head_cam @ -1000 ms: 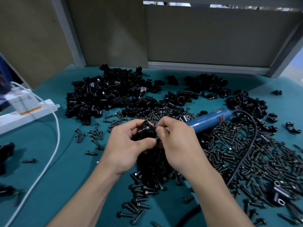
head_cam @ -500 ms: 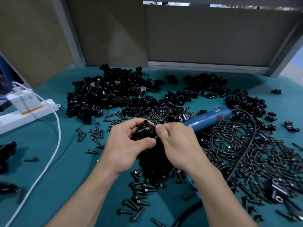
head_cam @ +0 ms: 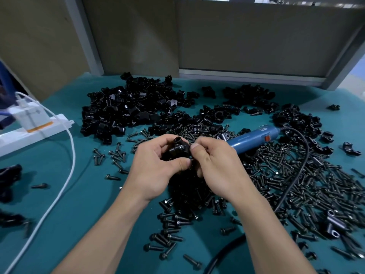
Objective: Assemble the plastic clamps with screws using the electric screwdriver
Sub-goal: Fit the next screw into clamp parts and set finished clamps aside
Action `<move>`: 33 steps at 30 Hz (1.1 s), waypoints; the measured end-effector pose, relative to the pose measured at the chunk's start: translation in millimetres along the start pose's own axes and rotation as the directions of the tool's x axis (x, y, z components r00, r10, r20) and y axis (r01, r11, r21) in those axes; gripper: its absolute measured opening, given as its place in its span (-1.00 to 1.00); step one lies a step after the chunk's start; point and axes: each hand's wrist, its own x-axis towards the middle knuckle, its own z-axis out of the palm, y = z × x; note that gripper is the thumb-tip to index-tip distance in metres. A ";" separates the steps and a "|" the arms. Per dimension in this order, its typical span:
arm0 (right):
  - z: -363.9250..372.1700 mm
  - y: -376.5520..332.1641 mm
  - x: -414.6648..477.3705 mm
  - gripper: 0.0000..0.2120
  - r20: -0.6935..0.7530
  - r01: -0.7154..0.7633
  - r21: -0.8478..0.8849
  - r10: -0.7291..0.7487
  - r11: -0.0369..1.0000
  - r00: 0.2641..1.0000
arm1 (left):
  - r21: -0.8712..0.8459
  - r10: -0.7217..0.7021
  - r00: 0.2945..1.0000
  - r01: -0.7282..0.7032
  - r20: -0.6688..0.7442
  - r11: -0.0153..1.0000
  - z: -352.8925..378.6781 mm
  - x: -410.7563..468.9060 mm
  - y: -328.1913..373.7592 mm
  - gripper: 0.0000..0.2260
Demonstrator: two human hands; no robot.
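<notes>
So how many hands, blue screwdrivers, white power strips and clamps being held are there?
Hands: 2, left hand and right hand
Blue electric screwdriver: 1
White power strip: 1
Clamp held in the hands: 1
Total: 5

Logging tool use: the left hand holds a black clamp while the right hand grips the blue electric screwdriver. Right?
No. In the head view the blue electric screwdriver lies on the table beyond the right hand, whose fingers pinch at the black clamp that the left hand holds.

Black plastic clamp [head_cam: 178, 150] gripped in left hand [head_cam: 156, 171] above scattered black screws [head_cam: 296, 180]; blue electric screwdriver [head_cam: 254, 138] lies flat beyond.
</notes>
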 end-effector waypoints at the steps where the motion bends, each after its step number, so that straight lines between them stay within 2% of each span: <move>1: -2.0 -0.6 -0.3 -0.76 0.021 -0.004 0.040 0.004 0.999 1.000 | -0.001 0.001 1.000 -0.001 -0.005 1.000 0.7 0.3 -0.4 -0.65; 3: -4.3 0.0 1.4 -0.79 0.011 0.001 0.071 -0.002 0.997 1.000 | 0.015 0.005 1.000 -0.005 0.005 1.000 2.4 0.5 -1.8 -0.65; 7: -1.1 1.2 6.1 -0.66 -0.109 -0.048 -0.083 0.039 0.995 0.993 | 0.067 0.012 0.999 -0.015 0.040 0.998 5.9 -2.8 -3.2 -0.61; 9: -6.8 2.8 5.3 -0.65 -0.054 -0.046 -0.021 0.044 0.999 0.998 | 0.088 0.020 0.999 -0.023 0.032 0.996 6.1 -3.1 -3.4 -0.60; 11: -14.3 3.6 3.1 -0.73 0.050 -0.029 0.110 0.023 0.993 0.998 | 0.096 0.015 1.000 -0.016 0.008 0.995 3.9 -1.5 -3.8 -0.62; 13: -16.4 2.9 1.6 -0.79 0.097 -0.035 0.140 0.022 0.990 0.995 | 0.097 0.000 1.000 0.001 -0.005 0.995 1.6 -1.0 -4.0 -0.64; 17: -3.1 -0.7 2.5 -0.74 0.048 -0.028 -0.004 0.028 1.000 0.998 | 0.121 -0.009 1.000 0.009 -0.003 0.993 -2.1 -1.5 -5.3 -0.63; 20: 5.0 -4.1 1.1 -0.61 -0.017 -0.050 -0.129 0.048 0.990 0.999 | 0.235 0.017 1.000 -0.015 -0.005 0.972 -3.1 -2.8 -5.0 -0.62; 22: 1.0 -4.2 0.8 -0.56 -0.033 -0.081 -0.139 0.077 0.987 0.997 | 0.296 0.025 0.998 -0.008 -0.052 0.955 -2.0 -2.7 -6.2 -0.65; 23: -4.5 -1.9 1.3 -0.53 -0.087 -0.119 -0.140 0.107 0.983 0.990 | 0.310 0.018 0.995 0.013 -0.097 0.951 -2.2 -2.6 -7.1 -0.67; 25: -23.8 9.1 3.4 -0.54 -0.279 -0.264 -0.033 0.245 0.964 0.928 | 0.318 0.002 0.980 0.063 -0.198 0.946 -4.2 -1.9 -9.6 -0.72; 27: -43.8 22.4 3.0 -0.59 -0.410 -0.380 0.193 0.426 0.905 0.806 | 0.304 -0.024 0.957 0.115 -0.289 0.946 -7.7 -1.2 -11.3 -0.74; 28: -49.8 27.5 3.3 -0.58 -0.430 -0.426 0.231 0.485 0.875 0.761 | 0.283 -0.045 0.942 0.146 -0.333 0.948 -9.4 -1.1 -12.2 -0.75; 30: -53.4 32.8 7.8 -0.53 -0.440 -0.503 0.207 0.539 0.839 0.718 | 0.249 -0.077 0.921 0.183 -0.382 0.951 -10.5 0.8 -14.6 -0.74; 33: -48.1 21.7 22.7 -0.46 -0.398 -0.549 0.274 0.613 0.789 0.682 | 0.303 -0.079 0.930 0.196 -0.359 0.932 -9.3 4.2 -18.1 -0.74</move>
